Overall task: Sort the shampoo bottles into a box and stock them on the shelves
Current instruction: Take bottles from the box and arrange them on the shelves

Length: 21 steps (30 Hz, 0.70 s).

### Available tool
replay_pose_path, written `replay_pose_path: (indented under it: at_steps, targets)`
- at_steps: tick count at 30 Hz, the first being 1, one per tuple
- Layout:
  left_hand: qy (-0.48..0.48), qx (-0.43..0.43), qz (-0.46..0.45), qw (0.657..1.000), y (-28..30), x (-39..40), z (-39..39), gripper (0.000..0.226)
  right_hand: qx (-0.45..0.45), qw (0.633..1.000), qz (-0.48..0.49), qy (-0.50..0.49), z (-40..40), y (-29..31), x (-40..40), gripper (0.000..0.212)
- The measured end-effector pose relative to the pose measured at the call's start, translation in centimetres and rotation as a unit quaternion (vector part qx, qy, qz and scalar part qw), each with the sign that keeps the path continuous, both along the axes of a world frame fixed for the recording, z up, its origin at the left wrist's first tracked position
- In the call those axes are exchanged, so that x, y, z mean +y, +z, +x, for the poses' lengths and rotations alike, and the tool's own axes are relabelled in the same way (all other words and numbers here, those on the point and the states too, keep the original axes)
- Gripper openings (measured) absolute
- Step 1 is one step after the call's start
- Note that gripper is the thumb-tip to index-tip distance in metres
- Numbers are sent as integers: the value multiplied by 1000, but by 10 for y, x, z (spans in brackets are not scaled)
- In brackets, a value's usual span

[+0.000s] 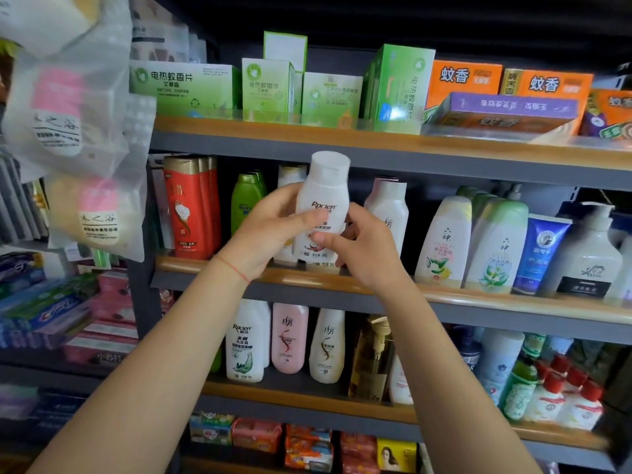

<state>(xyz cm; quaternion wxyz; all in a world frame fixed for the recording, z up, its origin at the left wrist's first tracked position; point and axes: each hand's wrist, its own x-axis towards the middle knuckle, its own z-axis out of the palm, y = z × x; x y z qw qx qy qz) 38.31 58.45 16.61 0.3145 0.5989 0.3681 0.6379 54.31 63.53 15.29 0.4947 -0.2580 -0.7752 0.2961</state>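
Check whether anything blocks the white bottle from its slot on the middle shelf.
Nothing visible does. Both hands, left hand and right hand, hold the white bottle before the gap between the green bottle and the pink-topped bottle.

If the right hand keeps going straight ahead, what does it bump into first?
Probably the pale pink-topped bottle standing on the middle shelf, just behind the right hand and the white Raclen bottle. Depth is hard to judge.

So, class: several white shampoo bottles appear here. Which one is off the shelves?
The white Racien bottle, gripped by the left hand and right hand before the middle shelf. Every other bottle stands on a shelf.
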Motion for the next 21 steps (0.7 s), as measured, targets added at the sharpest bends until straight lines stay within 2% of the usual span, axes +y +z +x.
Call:
replay_pose_path:
  at_steps: [8,15,18,21]
  targets:
    - [100,81,9,992,-23,15,-6,29,-28,999,-11,-40,1,-11,21,34]
    - [115,97,-23,988,-35,25,-4,24,-100,991,-25,-89,-1,-18,33,30]
    - [149,84,-42,984,-37,31,-1,15,-90,990,-24,-109,-3,-16,31,30]
    - [172,77,-46,981,-35,34,3,16,-93,986,-7,-136,-6,-17,26,33]
